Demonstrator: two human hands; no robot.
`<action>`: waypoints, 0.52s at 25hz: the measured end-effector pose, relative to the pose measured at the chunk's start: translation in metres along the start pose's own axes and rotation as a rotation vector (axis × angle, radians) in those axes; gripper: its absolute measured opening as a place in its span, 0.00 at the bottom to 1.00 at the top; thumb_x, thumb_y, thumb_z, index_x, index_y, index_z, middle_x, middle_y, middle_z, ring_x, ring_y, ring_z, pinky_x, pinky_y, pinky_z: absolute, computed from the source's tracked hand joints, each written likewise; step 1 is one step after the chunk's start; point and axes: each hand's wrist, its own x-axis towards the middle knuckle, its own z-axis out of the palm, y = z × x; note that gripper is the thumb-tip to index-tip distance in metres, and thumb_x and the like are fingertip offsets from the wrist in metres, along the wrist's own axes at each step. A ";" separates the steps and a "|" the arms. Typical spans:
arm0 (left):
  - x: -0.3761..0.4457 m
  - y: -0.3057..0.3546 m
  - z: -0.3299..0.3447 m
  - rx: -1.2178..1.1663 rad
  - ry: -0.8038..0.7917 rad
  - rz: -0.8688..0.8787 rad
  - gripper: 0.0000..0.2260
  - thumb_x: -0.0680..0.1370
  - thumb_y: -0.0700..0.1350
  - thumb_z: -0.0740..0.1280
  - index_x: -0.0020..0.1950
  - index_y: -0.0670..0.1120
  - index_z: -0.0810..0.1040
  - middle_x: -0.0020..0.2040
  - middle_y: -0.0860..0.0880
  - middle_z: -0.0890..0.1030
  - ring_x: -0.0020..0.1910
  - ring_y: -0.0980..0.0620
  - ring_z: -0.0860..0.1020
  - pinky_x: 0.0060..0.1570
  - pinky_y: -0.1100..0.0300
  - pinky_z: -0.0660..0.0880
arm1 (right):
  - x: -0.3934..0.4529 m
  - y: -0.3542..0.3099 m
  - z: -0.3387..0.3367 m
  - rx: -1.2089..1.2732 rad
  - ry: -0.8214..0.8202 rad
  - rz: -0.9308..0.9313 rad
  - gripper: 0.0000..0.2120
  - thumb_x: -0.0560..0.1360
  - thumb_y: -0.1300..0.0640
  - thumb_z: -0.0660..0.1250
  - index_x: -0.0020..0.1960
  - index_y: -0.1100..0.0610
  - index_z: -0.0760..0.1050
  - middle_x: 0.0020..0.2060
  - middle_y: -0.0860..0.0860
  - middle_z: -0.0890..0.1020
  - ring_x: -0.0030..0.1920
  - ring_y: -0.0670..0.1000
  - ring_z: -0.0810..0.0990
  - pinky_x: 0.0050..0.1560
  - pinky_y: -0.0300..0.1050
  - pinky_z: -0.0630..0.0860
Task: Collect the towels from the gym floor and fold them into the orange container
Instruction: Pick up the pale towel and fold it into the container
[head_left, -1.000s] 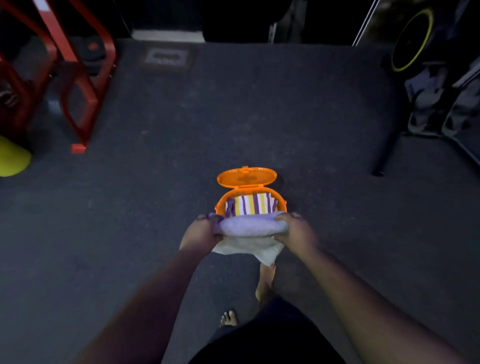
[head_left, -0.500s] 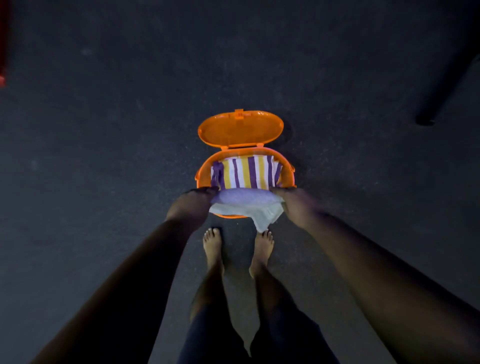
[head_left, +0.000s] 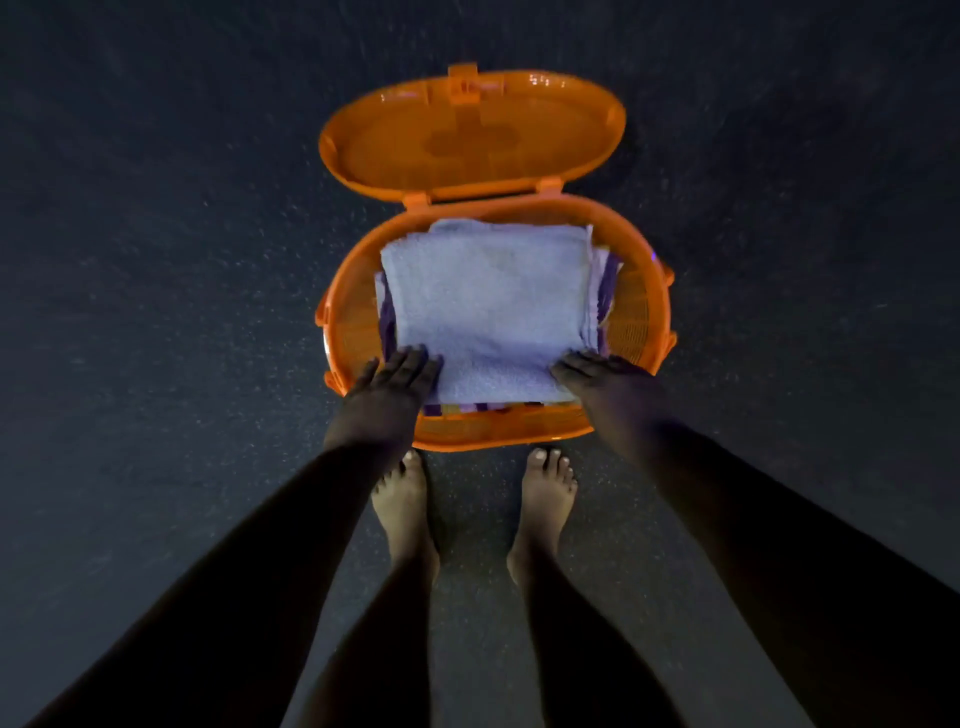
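Observation:
An orange oval container (head_left: 636, 312) stands on the dark gym floor with its lid (head_left: 470, 140) swung back and open. A folded lavender towel (head_left: 488, 306) lies flat inside it, on top of a purple, yellow and white striped towel (head_left: 605, 283) whose edges peek out at the sides and near rim. My left hand (head_left: 395, 387) rests with straight fingers on the lavender towel's near left corner. My right hand (head_left: 602, 382) lies on its near right corner, fingers flat.
My two bare feet (head_left: 405, 499) stand side by side on the speckled dark floor (head_left: 156, 312), right up against the container's near rim. Dark floor surrounds the container on all sides.
The lavender towel, held bunched in both hands above the near rim, now lies spread flat inside the container. My hands have lowered onto it and the view has come much closer.

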 end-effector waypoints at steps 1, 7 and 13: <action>0.002 -0.003 0.018 0.008 -0.016 0.005 0.30 0.82 0.40 0.52 0.84 0.51 0.49 0.84 0.47 0.51 0.83 0.47 0.51 0.79 0.47 0.49 | 0.000 0.000 0.012 0.026 0.004 -0.012 0.25 0.77 0.62 0.53 0.70 0.59 0.76 0.70 0.60 0.76 0.68 0.64 0.77 0.66 0.60 0.74; 0.005 0.007 0.010 -0.145 0.150 0.048 0.33 0.81 0.50 0.60 0.84 0.45 0.53 0.83 0.43 0.54 0.83 0.43 0.51 0.80 0.44 0.51 | 0.006 -0.015 0.005 0.181 0.261 0.092 0.21 0.76 0.50 0.59 0.65 0.53 0.79 0.68 0.54 0.78 0.67 0.59 0.77 0.63 0.58 0.76; 0.102 0.018 -0.001 -0.068 0.470 -0.035 0.36 0.83 0.64 0.54 0.83 0.42 0.52 0.83 0.40 0.51 0.83 0.40 0.48 0.80 0.40 0.47 | 0.104 -0.027 0.011 0.127 0.332 0.277 0.32 0.83 0.37 0.48 0.83 0.48 0.48 0.83 0.55 0.46 0.82 0.58 0.42 0.78 0.66 0.47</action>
